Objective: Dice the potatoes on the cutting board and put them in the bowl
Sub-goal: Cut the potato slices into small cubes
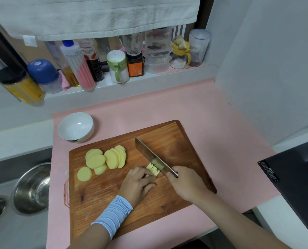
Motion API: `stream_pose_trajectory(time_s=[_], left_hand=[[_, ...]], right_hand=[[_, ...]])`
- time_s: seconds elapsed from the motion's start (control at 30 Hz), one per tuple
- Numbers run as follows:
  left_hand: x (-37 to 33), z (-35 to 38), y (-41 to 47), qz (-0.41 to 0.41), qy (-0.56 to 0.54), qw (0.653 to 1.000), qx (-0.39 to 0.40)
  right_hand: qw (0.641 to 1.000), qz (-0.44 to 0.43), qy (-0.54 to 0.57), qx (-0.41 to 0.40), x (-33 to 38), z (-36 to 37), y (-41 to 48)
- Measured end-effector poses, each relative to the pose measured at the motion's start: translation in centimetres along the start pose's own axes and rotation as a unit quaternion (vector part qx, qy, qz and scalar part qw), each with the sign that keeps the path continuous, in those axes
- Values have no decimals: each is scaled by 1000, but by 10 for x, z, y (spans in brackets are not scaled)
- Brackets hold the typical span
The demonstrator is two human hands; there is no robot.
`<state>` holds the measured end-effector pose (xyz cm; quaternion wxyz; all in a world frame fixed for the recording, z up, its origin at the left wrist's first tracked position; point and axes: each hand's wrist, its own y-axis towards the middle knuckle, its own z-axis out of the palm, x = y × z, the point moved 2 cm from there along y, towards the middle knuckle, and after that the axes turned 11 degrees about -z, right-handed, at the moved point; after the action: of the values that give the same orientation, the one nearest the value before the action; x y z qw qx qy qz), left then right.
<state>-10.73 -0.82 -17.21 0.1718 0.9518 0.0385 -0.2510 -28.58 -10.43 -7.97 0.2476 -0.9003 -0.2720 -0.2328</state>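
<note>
A wooden cutting board (176, 141) lies on a pink mat. Several yellow potato slices (103, 159) are piled on its left part. My right hand (187, 182) grips the handle of a cleaver (149, 155), whose blade comes down on cut potato strips (152, 168). My left hand (138, 184), with a blue wristband, has its fingers curled over the near end of those strips, holding them against the board. A white bowl (76, 127) stands empty just beyond the board's far left corner.
A steel bowl (31, 189) sits in the sink at the left. Bottles and jars (117, 67) line the ledge at the back under a hanging towel. A black stove top (296, 178) is at the right, and a wall rises behind it.
</note>
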Motion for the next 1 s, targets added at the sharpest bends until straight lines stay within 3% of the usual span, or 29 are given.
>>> stream_pose_trajectory(time_s=[0.2, 0.43, 0.5, 0.6, 0.67, 0.73, 1.0], left_hand=[[-17, 10, 13, -188, -20, 982, -10], [-26, 11, 19, -303, -91, 948, -39], [-24, 6, 16, -262, -88, 961, -29], [-13, -11, 9, -104, -55, 993, -11], [-4, -18, 6, 2, -22, 1000, 16], [6, -16, 8, 58, 1, 998, 35], [-3, -13, 11, 53, 18, 998, 35]], right_hand=[[1000, -2, -5, 3, 1, -2, -2], [1000, 3, -20, -1, 3, -4, -6], [1000, -2, -20, -4, 4, -3, -6], [1000, -5, -19, -6, 7, -4, -6], [1000, -10, -16, -2, 7, -4, -7], [1000, -17, -16, 1, 9, -4, -7], [999, -31, -36, 8, 12, -5, -9]])
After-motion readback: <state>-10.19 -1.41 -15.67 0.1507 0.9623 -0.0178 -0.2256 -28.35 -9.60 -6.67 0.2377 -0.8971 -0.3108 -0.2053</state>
